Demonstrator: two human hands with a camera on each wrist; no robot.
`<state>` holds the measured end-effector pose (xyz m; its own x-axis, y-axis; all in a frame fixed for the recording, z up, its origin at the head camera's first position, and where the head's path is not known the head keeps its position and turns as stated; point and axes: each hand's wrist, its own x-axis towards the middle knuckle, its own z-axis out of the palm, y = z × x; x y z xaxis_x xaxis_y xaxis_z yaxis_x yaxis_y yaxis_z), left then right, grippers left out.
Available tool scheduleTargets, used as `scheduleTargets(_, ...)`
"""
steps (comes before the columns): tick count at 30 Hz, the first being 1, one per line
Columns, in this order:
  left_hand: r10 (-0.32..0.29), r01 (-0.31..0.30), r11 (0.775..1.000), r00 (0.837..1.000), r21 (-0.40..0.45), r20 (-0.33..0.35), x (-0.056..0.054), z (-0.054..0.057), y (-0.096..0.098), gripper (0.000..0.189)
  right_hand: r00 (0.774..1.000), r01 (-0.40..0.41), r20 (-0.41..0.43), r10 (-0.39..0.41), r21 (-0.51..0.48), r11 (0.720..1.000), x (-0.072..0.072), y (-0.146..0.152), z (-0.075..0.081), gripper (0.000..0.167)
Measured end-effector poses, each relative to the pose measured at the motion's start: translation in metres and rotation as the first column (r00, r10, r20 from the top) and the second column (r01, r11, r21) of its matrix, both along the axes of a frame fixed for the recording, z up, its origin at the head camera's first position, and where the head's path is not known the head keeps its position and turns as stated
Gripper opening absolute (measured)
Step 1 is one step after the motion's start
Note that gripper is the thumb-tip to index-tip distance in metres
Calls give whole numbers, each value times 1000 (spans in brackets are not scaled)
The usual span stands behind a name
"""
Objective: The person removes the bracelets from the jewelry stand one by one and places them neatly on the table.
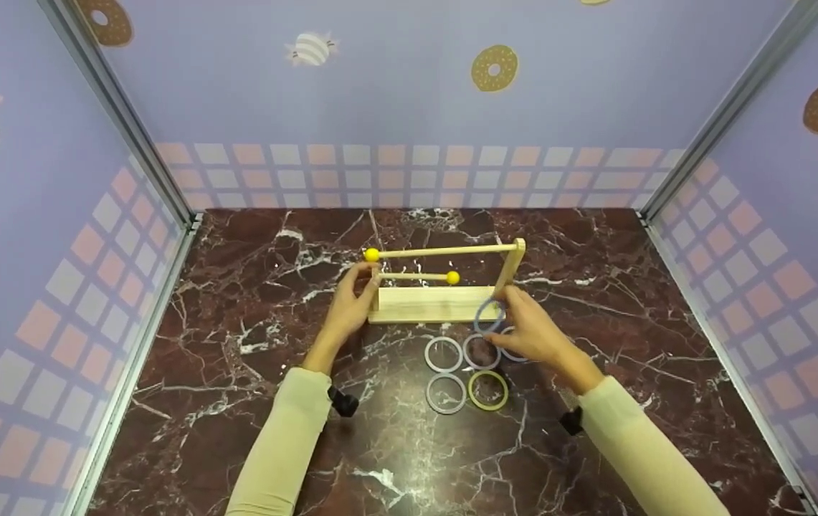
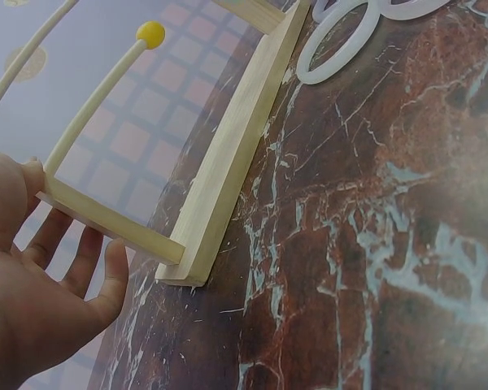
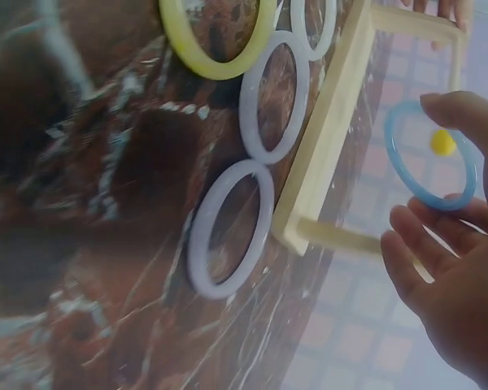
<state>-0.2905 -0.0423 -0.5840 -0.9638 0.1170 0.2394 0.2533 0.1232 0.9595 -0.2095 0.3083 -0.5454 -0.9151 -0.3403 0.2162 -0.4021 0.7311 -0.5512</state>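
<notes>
A pale wooden stand [image 1: 431, 313] has a short post at its left end, a taller one at its right, and a horizontal rod from each. Yellow balls tip the long rod [image 1: 444, 251] and the short rod [image 1: 412, 276]. My left hand [image 1: 348, 307] grips the top of the short post, thumb on one side and fingers on the other. In my right hand [image 1: 534, 331], thumb and fingers pinch a translucent blue ring [image 3: 439, 201]. The ring is tilted up off the table, in front of the stand's right end in the head view.
Several rings lie on the marbled table [image 1: 201, 444] in front of the stand, among them a yellow ring [image 1: 488, 408], a white ring [image 1: 428, 355] and a lavender ring [image 3: 199, 244]. My right hand partly covers one. Patterned walls [image 1: 409, 107] enclose the table at the back and sides.
</notes>
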Motion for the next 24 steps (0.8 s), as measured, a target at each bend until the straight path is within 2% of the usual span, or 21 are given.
scheduleTargets(3, -4, 4, 1000, 1000, -22, 12, -1, 0, -1, 31, 999, 21, 38, -19, -56, 998, 13, 13, -2, 65)
scheduleTargets(6, -8, 8, 999, 1000, -37, 20, -1, 2, -2, 30, 999, 45, 35, -42, -81, 996, 25, 26, -7, 65)
scheduleTargets(9, -9, 10, 999, 1000, -35, 20, 0, 1, -1, 30, 997, 77, 19, -76, -92, 993, 36, 38, -15, 67)
scheduleTargets(15, -7, 7, 1000, 1000, -13, 18, 2, 0, -1, 30, 990, 139, 39, -135, -131, 982, 56, 54, -30, 68)
scheduleTargets(20, -14, 14, 1000, 1000, 9, 0, 2, 3, -1, 30, 988, 152, 41, -149, -111, 982, 68, 60, -34, 68)
scheduleTargets(24, -11, 11, 1000, 1000, 0, -4, 2, 3, -1, 29, 989, 132, 88, -123, -108, 985, 76, 63, -35, 66)
